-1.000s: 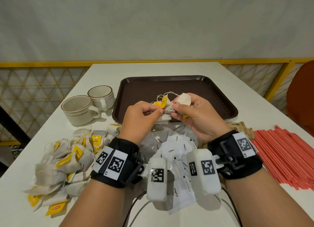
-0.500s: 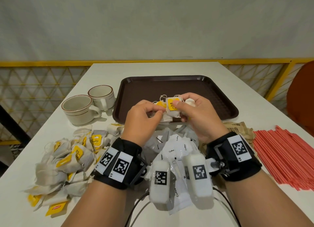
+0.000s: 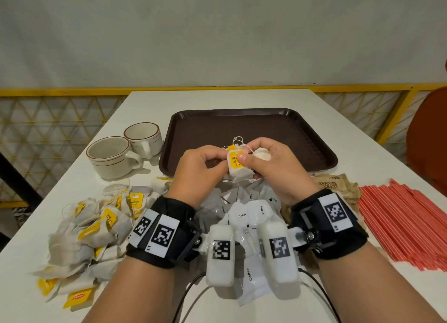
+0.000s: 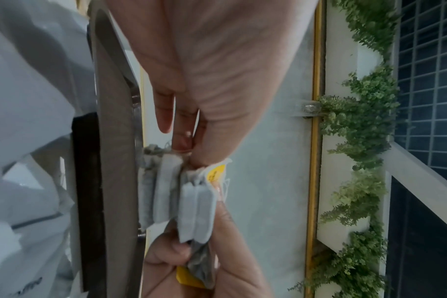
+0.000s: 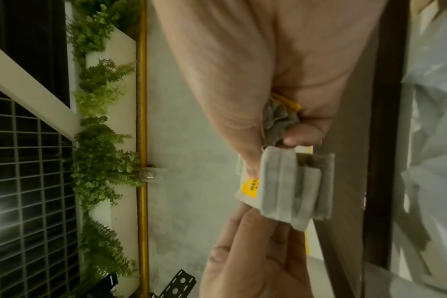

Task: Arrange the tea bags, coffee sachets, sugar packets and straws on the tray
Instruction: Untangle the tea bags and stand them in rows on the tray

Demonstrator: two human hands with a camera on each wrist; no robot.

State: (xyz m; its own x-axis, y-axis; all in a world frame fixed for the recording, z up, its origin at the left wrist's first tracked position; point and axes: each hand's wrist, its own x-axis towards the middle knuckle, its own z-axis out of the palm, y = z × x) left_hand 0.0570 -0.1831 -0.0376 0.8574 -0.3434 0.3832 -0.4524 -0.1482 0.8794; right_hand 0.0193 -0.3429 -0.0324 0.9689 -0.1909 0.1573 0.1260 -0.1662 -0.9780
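Note:
A small stack of tea bags with yellow tags is held between both hands over the near edge of the dark brown tray. My left hand pinches the stack's left side; my right hand pinches its right side, thumb on the top tag, with another tea bag tucked in its fingers. The left wrist view shows the stack edge-on between the fingers, and so does the right wrist view. Loose tea bags are heaped at the left, white coffee sachets below the hands, brown sugar packets and red straws at the right.
Two cream cups stand left of the tray. The white table ends at a yellow railing behind. An orange chair back is at the far right.
Both hands drew the tea bags together into one stack and turned a yellow tag face up; the right thumb now presses on it. The hands stayed over the tray's near edge.

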